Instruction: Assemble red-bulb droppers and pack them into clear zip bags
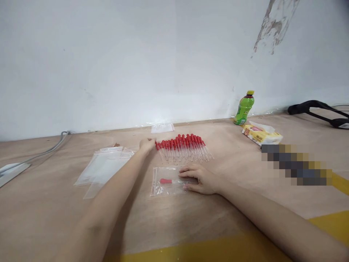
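Observation:
Red-bulbed droppers (182,145) lie side by side in a row, bulbs toward the wall and clear stems toward me. At the row's left end, my left hand (147,145) has its fingers closed at the bulb of the outermost dropper; part of the grip is hidden. Closer to me is a clear zip bag (160,190) lying flat, with a single dropper (165,181) inside it, bulb to the left. My right hand (200,178) rests on the bag's right part, thumb and fingers apart, covering the stem's end.
Several clear zip bags (105,165) are stacked left of my left forearm. Another bag (163,128) lies by the wall. To the right stand a green bottle (244,109) and a tissue pack (261,135), near a black frame (321,112). A grey cable (56,145) runs at left.

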{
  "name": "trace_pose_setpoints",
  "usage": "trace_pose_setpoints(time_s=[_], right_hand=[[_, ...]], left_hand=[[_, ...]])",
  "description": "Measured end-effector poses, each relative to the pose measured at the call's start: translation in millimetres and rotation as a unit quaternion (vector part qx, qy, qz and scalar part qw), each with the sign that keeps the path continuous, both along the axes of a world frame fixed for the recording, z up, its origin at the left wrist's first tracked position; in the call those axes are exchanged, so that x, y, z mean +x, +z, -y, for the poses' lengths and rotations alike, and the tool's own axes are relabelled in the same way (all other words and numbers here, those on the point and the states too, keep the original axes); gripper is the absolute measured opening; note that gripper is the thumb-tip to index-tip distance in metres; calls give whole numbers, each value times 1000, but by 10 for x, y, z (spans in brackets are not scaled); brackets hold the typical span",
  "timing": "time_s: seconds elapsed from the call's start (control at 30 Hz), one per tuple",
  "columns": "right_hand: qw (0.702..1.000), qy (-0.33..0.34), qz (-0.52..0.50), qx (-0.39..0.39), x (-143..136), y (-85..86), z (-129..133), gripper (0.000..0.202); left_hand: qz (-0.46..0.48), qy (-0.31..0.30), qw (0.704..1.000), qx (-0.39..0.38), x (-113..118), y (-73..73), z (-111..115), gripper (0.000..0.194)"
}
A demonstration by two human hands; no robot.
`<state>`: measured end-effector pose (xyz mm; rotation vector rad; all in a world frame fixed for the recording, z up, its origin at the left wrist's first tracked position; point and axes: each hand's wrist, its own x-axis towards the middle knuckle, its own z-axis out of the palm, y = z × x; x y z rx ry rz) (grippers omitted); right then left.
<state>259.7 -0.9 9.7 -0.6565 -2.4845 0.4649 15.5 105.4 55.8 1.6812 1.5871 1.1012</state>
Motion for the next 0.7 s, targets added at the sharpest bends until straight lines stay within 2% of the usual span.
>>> trace_pose_setpoints(time_s=[0.1,0.17,0.23,0.3,0.37,0.5,0.7], right_hand=[[1000,-8,3,-4,5,3,8,38],[1000,-11,3,-6,9,2,13,38],[1000,-11,2,-9,12,-1,13,38],[1000,-10,1,-11,16,-3,12,38],[1000,-11,3,-14,19,-1,13,38],[1000,-13,4,-20,26,12,19,38],[1000,-11,2,-18,26,20,20,38]], left_hand=[[35,67,996,49,-143,77,198,28],[58,103,990,80,-284,78,385,28],[93,126,982,107,-435,21,610,33],[179,117,967,137,-558,-80,841,32],[223,131,956,138,-625,-190,1030,35],[257,150,949,107,-584,-331,1197,38],[291,126,946,60,-399,-389,1227,33]])
